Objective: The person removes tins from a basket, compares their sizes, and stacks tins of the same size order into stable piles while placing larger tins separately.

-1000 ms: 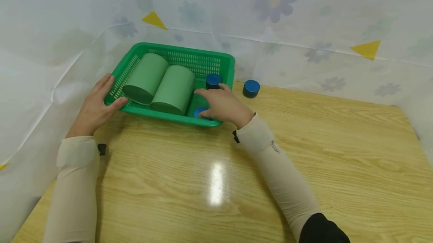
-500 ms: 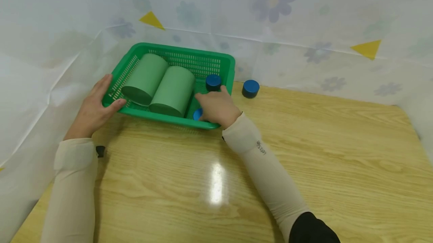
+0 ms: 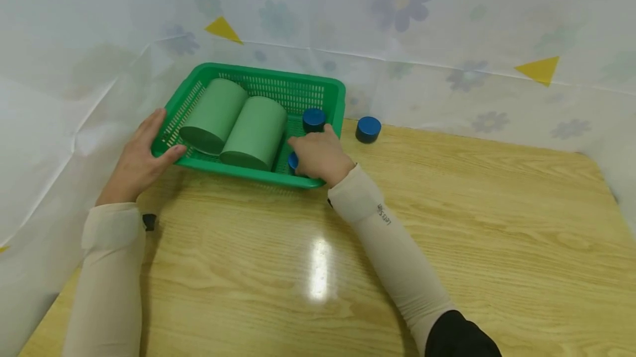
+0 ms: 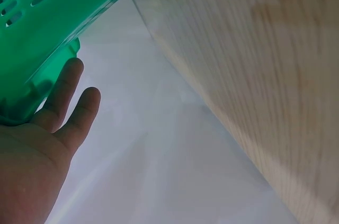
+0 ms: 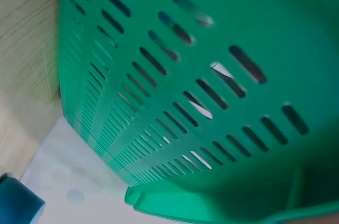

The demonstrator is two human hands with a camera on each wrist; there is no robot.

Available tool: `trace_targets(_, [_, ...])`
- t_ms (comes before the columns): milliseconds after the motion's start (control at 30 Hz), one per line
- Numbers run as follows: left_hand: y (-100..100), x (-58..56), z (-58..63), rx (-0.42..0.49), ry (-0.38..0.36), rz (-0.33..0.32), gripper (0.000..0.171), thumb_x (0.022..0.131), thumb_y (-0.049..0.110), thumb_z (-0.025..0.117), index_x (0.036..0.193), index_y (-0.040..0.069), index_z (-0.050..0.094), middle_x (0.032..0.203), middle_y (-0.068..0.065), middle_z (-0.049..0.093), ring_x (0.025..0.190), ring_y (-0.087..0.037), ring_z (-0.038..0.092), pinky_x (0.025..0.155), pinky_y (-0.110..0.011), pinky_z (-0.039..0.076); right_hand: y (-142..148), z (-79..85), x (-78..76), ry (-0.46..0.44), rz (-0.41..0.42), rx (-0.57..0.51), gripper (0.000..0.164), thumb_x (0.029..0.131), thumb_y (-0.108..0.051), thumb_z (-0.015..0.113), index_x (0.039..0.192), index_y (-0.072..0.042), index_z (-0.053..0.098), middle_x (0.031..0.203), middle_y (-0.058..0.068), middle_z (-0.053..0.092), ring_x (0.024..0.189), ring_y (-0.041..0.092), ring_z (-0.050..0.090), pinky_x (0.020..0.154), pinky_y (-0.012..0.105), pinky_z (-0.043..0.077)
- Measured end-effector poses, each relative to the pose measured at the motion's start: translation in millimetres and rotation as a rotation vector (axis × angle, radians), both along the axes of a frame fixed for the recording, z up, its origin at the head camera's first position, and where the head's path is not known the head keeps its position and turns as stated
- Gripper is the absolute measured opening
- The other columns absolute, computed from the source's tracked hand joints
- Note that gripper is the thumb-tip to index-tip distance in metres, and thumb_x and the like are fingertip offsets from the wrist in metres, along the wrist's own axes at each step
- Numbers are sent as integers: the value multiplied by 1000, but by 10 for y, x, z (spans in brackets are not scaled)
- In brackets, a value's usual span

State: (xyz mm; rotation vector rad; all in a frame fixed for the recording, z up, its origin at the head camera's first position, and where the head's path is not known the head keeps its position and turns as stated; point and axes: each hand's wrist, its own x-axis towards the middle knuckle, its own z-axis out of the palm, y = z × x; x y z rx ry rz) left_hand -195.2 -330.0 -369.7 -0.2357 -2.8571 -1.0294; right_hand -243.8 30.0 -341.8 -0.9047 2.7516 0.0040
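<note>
In the head view, my left hand (image 3: 136,161) holds the left end of a green plastic basket (image 3: 233,171), its thumb over the front-left corner rim. In the left wrist view, two of its fingers lie nearly straight along the outside. My right hand (image 3: 322,156) reaches over the right rim, fingers round a short blue cylinder (image 3: 292,161) at the basket's front right, mostly hidden by the hand. Another blue cylinder (image 3: 314,120) stands just behind that hand. Two large light-green cylinders (image 3: 216,114) lie side by side in the left and middle. The right wrist view shows the basket's slotted outer wall (image 5: 159,75).
A third short blue cylinder (image 3: 368,129) stands on the wooden table (image 3: 238,268), right of the basket near the back edge. A white flowered sheet (image 3: 318,9) with yellow triangles (image 3: 539,71) rises behind the table and at its left side.
My right hand has moved slightly left and closed in round the front blue cylinder, which has shifted a little. My left hand and the basket have hardly moved.
</note>
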Motion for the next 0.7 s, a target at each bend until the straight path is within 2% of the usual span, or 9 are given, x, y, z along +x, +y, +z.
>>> trace_targets(133, [0, 21, -10, -7, -6, 7, 84, 102, 42, 60, 165, 19, 9, 168, -12, 6, 152, -40, 4, 117, -65, 6, 20, -18, -15, 5, 0, -61, 40, 95, -26, 69, 133, -14, 62, 94, 2, 68, 84, 18, 58, 90, 44, 35])
trace_targets(200, [0, 23, -17, -8, -12, 11, 84, 102, 43, 60, 165, 19, 9, 168, -12, 5, 152, -40, 4, 117, -65, 6, 32, -30, -27, 21, 2, -99, 31, 94, -24, 67, 123, -13, 64, 93, 2, 68, 86, 20, 60, 94, 45, 37])
trace_targets(267, [2, 24, -21, -7, -13, 12, 85, 102, 43, 60, 165, 18, 9, 168, -13, 5, 152, -41, 4, 117, -65, 6, 44, -43, -41, 39, 4, -132, 29, 94, -25, 65, 120, -12, 65, 99, 4, 68, 94, 21, 61, 101, 48, 38])
trace_targets(433, [4, 15, -28, -8, -3, 9, 85, 101, 44, 59, 165, 16, 10, 168, -14, 6, 152, -41, 4, 117, -65, 6, 76, -62, -78, 59, -6, -188, 52, 94, -31, 64, 140, -7, 58, 123, 11, 59, 110, 24, 52, 105, 48, 38])
trace_targets(600, [18, 15, -24, -6, 4, 10, 84, 101, 44, 59, 165, 18, 11, 169, -11, 6, 152, -40, 5, 117, -66, 7, 124, -71, -87, 29, -31, -296, 61, 92, -34, 63, 146, -8, 53, 129, 14, 52, 104, 24, 49, 96, 44, 41])
trace_targets(700, [39, 19, -13, 1, 4, 10, 83, 101, 44, 60, 165, 19, 12, 169, -11, 6, 152, -40, 5, 116, -66, 7, 157, -75, -87, 3, -35, -377, 61, 91, -34, 62, 147, -11, 52, 131, 12, 53, 105, 23, 51, 92, 44, 41])
